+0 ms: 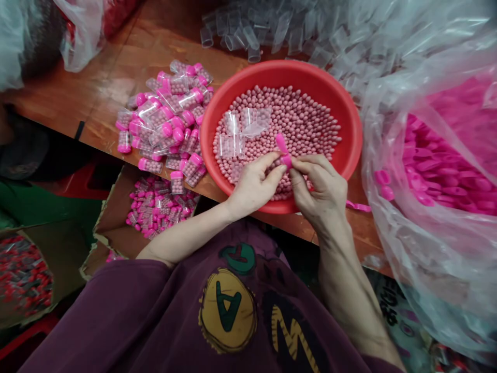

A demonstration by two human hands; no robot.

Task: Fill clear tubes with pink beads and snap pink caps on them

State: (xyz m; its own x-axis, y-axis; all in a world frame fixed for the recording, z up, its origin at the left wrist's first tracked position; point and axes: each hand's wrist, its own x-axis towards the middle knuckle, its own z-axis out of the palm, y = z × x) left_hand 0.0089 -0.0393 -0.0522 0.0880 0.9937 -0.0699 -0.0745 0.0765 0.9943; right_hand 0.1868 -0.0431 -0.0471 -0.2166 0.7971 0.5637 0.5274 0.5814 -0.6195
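Note:
A red basin (351,135) of small pink balls (301,115) sits in front of me. Over its near side, my left hand (256,184) pinches a clear tube of balls, mostly covered by the fingers. My right hand (320,186) has its fingertips closed on the pink cap (286,158) at the tube's end; a pink flap (280,141) sticks up from it. Several clear tubes (233,124) lie on the balls in the basin. Left of the basin is a pile of filled, pink-capped tubes (166,114).
Clear tubes (252,36) lie heaped behind the basin. On the right stands a plastic bag (392,233) with pink caps (446,171). Below the table edge at left, a cardboard box (112,207) holds more capped tubes. Another box (66,254) holds red and grey pieces.

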